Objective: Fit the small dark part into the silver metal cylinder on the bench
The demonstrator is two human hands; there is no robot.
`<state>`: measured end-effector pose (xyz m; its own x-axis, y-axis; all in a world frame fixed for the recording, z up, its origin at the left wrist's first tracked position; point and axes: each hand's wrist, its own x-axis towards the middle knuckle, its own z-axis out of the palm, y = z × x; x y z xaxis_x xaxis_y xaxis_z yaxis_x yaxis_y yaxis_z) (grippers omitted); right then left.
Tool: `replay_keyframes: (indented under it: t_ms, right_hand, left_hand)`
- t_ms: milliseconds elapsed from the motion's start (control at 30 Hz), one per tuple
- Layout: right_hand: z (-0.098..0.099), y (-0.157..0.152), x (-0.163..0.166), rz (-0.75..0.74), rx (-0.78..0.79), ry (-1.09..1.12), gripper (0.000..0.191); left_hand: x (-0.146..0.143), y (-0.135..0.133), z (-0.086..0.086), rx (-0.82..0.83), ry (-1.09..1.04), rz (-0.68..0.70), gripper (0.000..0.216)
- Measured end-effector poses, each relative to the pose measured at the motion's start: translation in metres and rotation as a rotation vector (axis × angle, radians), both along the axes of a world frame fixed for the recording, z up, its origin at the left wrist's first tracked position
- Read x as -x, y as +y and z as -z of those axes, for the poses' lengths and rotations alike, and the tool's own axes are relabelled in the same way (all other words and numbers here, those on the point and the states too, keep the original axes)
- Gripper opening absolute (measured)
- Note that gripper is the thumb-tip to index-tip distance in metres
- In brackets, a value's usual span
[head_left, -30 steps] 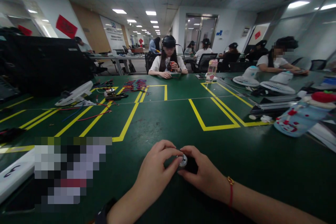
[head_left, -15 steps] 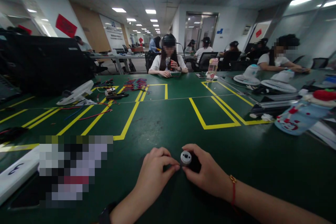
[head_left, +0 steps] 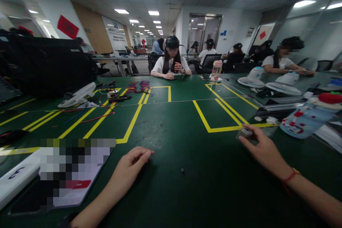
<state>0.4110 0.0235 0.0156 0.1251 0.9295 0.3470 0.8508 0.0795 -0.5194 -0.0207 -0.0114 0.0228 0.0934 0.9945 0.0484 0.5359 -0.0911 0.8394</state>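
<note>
My right hand (head_left: 260, 146) is out at the right, its thumb and fingers closed around a small cylindrical motor (head_left: 245, 133) near the corner of a yellow tape outline. Motion blurs the motor, and the fingers cover part of it. On the bare green tabletop between my hands lies a tiny dark ring-like part (head_left: 182, 170). To the left of that part, my left hand (head_left: 135, 162) hovers low over or rests on the table; which one I cannot tell. Its thumb lies against the curled fingers, with nothing visible between them.
At the left are a phone-like slab (head_left: 80, 192) and a white bar (head_left: 18, 178). Wires (head_left: 137, 87) and a white fan (head_left: 77, 94) lie farther back. A blue cup (head_left: 301, 119) stands right, near more fans (head_left: 283, 83). A person (head_left: 171, 60) sits opposite.
My right hand has carried the motor away to the right and forward. My left hand has drawn back leftward. The tiny dark part now shows where the motor was.
</note>
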Motion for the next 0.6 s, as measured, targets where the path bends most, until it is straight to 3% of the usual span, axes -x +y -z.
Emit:
replay_keyframes:
  t_ms: [133, 267, 300, 367, 433, 500, 600]
  right_hand:
    - [0.018, 0.009, -0.049, 0.171, 0.009, -0.039, 0.058]
    - [0.01, 0.0, -0.019, 0.245, -0.252, -0.259, 0.074]
    - [0.005, -0.006, -0.001, 0.192, -0.313, -0.315, 0.072]
    - [-0.004, -0.019, 0.043, -0.051, -0.311, -0.36, 0.056]
    - [-0.009, -0.032, 0.09, -0.355, -0.177, -0.33, 0.039]
    - [-0.01, -0.039, 0.131, -0.569, -0.027, -0.267, 0.035]
    - [-0.009, -0.04, 0.169, -0.713, 0.09, -0.177, 0.022]
  left_hand:
    - [0.005, 0.001, 0.004, 0.026, -0.038, -0.027, 0.03]
    - [0.0, 0.001, 0.003, -0.007, 0.008, 0.01, 0.029]
    - [-0.001, 0.001, 0.003, -0.009, 0.015, 0.012, 0.029]
    - [-0.001, 0.0, 0.003, -0.013, 0.022, 0.016, 0.03]
    - [-0.001, 0.0, 0.004, -0.023, 0.029, 0.024, 0.03]
    - [-0.002, -0.002, 0.004, -0.036, 0.042, 0.031, 0.029]
    - [-0.003, -0.004, 0.003, -0.057, 0.053, 0.048, 0.028]
